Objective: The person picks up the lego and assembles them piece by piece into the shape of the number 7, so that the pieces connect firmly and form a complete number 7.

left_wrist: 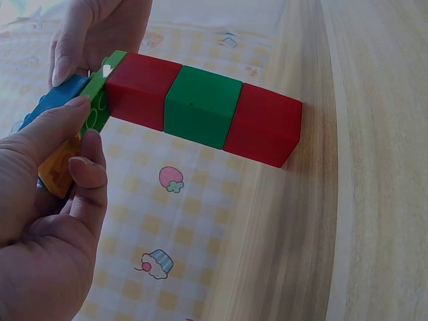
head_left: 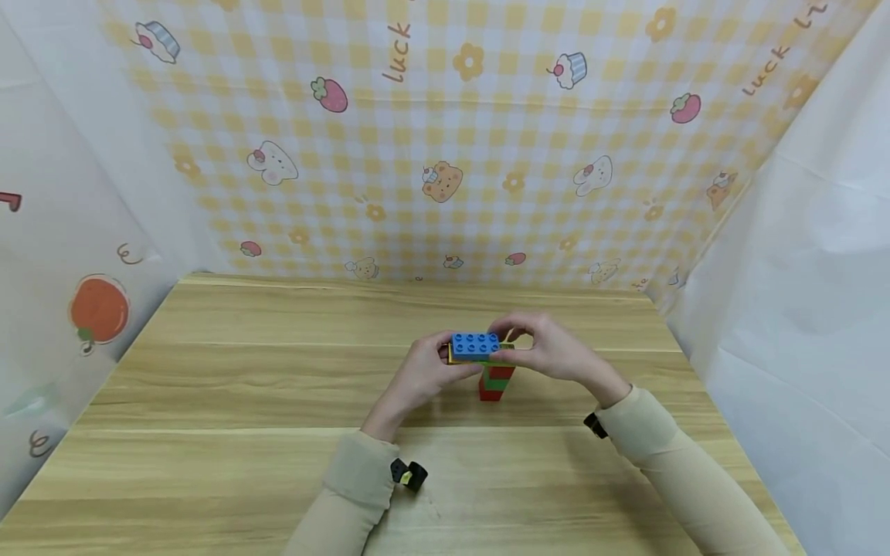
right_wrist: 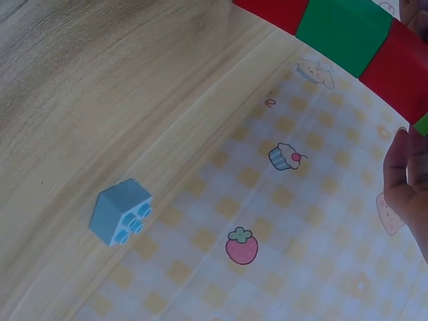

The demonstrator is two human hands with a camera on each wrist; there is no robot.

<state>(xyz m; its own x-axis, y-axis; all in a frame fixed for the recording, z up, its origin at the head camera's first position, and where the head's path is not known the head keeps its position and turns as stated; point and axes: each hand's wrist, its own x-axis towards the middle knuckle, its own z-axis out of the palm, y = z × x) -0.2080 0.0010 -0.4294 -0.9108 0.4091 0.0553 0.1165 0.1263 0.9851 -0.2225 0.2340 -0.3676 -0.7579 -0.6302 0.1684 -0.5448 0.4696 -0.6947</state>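
Observation:
A tower of red, green and red bricks (head_left: 495,384) stands on the table, a flat light-green brick (left_wrist: 100,93) across its top. A blue eight-stud brick (head_left: 475,345) lies on the top, overhanging leftward. Underneath the overhang is a yellow-orange brick (left_wrist: 59,167), which my left hand (head_left: 427,371) grips with curled fingers, its thumb reaching up to the blue and light-green bricks. My right hand (head_left: 549,347) pinches the right end of the blue brick between thumb and fingers. The right wrist view catches only part of the right hand (right_wrist: 409,187).
A light-blue brick (right_wrist: 120,210) lies on the wooden table (head_left: 208,432) near its back edge, seen only in the right wrist view. A checked curtain (head_left: 445,139) hangs behind the table, with white cloth (head_left: 799,270) along the sides.

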